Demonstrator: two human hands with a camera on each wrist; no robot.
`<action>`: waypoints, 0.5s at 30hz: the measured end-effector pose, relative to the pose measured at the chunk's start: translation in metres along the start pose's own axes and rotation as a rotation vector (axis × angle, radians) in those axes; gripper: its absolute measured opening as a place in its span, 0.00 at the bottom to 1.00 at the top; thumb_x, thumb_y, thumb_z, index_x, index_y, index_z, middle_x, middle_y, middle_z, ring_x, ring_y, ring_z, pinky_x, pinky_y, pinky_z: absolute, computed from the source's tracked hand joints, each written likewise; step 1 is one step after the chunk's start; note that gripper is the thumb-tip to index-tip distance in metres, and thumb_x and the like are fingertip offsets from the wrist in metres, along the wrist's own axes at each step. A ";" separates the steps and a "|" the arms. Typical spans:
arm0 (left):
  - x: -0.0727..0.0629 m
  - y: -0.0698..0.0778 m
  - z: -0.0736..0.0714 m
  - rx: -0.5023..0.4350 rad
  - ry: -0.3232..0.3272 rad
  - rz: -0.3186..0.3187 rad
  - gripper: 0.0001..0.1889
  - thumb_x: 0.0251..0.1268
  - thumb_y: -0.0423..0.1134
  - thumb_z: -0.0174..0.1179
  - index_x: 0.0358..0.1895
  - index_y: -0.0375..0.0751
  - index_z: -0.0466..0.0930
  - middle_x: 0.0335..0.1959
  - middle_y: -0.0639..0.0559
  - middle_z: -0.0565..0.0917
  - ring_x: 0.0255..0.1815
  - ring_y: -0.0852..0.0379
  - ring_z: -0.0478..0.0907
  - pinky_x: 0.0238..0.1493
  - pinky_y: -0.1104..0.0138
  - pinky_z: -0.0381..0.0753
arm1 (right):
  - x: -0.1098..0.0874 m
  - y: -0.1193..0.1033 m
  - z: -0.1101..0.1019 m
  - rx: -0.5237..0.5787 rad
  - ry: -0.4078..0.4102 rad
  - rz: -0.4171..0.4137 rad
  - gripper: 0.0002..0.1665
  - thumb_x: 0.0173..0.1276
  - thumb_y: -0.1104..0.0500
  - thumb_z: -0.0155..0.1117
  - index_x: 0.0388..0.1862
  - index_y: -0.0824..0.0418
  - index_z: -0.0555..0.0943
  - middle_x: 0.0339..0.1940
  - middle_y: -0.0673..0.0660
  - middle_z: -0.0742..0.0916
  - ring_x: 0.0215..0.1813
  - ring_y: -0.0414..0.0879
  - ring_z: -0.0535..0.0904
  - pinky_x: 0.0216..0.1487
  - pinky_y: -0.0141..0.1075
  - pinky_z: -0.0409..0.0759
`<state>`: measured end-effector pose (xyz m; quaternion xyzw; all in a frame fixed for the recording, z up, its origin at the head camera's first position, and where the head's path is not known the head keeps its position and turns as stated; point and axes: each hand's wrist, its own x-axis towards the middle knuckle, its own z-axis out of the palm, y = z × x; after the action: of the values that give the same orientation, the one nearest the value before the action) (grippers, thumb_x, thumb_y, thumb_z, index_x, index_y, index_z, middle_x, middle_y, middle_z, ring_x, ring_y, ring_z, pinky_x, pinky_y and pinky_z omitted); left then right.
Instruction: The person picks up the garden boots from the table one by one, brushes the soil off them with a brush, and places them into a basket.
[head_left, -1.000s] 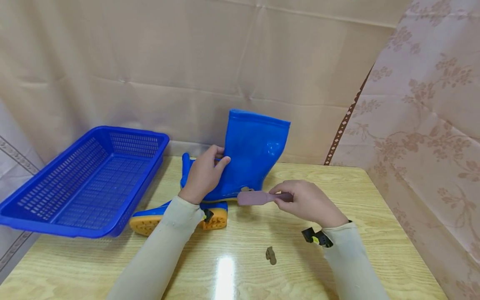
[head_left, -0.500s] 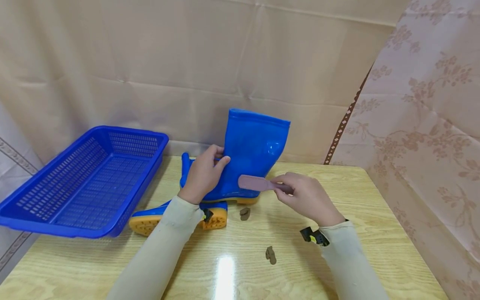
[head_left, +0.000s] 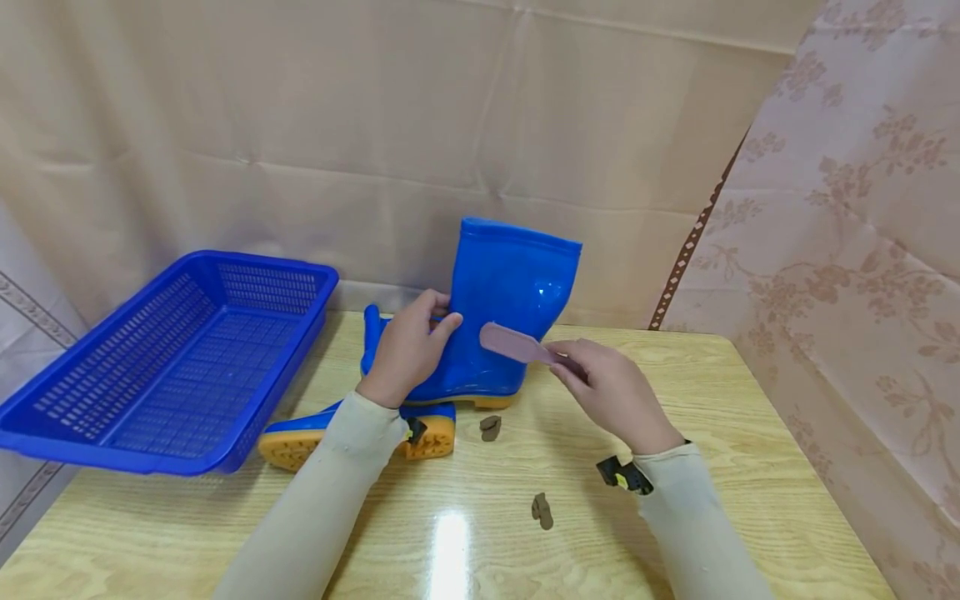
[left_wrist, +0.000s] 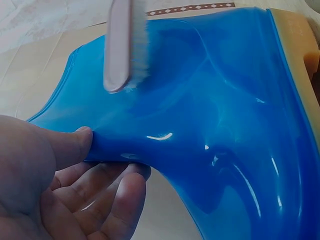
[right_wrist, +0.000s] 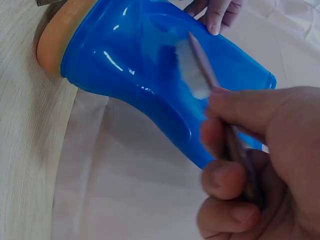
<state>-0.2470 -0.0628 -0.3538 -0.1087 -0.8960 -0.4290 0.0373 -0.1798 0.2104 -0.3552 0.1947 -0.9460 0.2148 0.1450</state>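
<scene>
A glossy blue rain boot (head_left: 502,283) with an orange sole stands upright on the table. My left hand (head_left: 408,342) grips the front of its shaft, thumb on the near side and fingers behind, as the left wrist view shows. In my right hand (head_left: 611,392) is a mauve brush (head_left: 513,342), held by its handle. Its white bristles (right_wrist: 192,70) face the boot's side, right at the surface low on the shaft. A second blue boot (head_left: 431,433) lies on its side behind my left forearm, orange tread toward me, partly hidden.
A blue perforated plastic basket (head_left: 225,450) stands at the left of the wooden table (head_left: 600,533). One brown lump (head_left: 491,428) lies just before the boot's heel, another brown lump (head_left: 542,511) nearer me. Cloth curtains hang behind and at the right.
The brush in my right hand has moved up from the boot's heel to the lower shaft. A brown lump at the heel has dropped onto the table. My left hand keeps its hold.
</scene>
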 end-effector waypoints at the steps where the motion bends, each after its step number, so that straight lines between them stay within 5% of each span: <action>1: 0.000 0.000 0.000 0.001 0.001 0.003 0.19 0.81 0.49 0.56 0.65 0.45 0.75 0.60 0.47 0.83 0.59 0.47 0.81 0.63 0.48 0.80 | 0.000 0.000 0.000 0.000 -0.029 0.008 0.12 0.77 0.57 0.66 0.55 0.57 0.87 0.35 0.48 0.86 0.25 0.38 0.71 0.25 0.34 0.69; 5: 0.000 -0.002 0.000 0.002 0.008 0.013 0.19 0.80 0.49 0.56 0.65 0.45 0.75 0.60 0.47 0.83 0.59 0.47 0.82 0.63 0.48 0.80 | 0.000 -0.001 0.000 -0.007 -0.071 0.011 0.11 0.77 0.57 0.66 0.53 0.57 0.88 0.32 0.47 0.85 0.23 0.37 0.69 0.24 0.33 0.66; 15: 0.001 -0.002 0.001 0.016 -0.002 0.044 0.19 0.80 0.49 0.57 0.64 0.45 0.75 0.59 0.48 0.83 0.59 0.48 0.82 0.63 0.49 0.80 | 0.000 -0.002 -0.003 0.039 0.147 0.080 0.13 0.78 0.58 0.64 0.56 0.59 0.86 0.30 0.51 0.85 0.25 0.43 0.72 0.25 0.36 0.70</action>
<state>-0.2489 -0.0634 -0.3556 -0.1284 -0.8969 -0.4207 0.0467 -0.1782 0.2108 -0.3518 0.1433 -0.9354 0.2527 0.2014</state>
